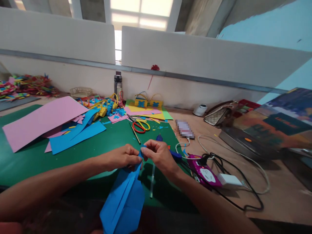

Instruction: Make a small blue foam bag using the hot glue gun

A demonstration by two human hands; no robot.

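Note:
A cut blue craft sheet (pixel 126 198), folded with slits along its length, hangs from my two hands over the table's front edge. My left hand (pixel 129 156) is closed on its narrow upper end. Close beside it, my right hand (pixel 158 154) pinches the tip of the same piece between thumb and fingers. Partly hidden behind my right hand lies a blue glue gun (pixel 175 156), with a clear glue stick (pixel 152 182) below it. Beyond my hands are scissors (pixel 138 126) with red and yellow handles and a thin gold-coloured stick (pixel 135 134).
Pink sheets (pixel 44 122) and blue sheets (pixel 78 138) lie on the green mat (pixel 97 162) at left. Small yellow bags (pixel 140 103) stand at the back. A purple power strip (pixel 203 170) with trailing cables, a phone (pixel 184 129) and a dark case (pixel 243 143) are at right.

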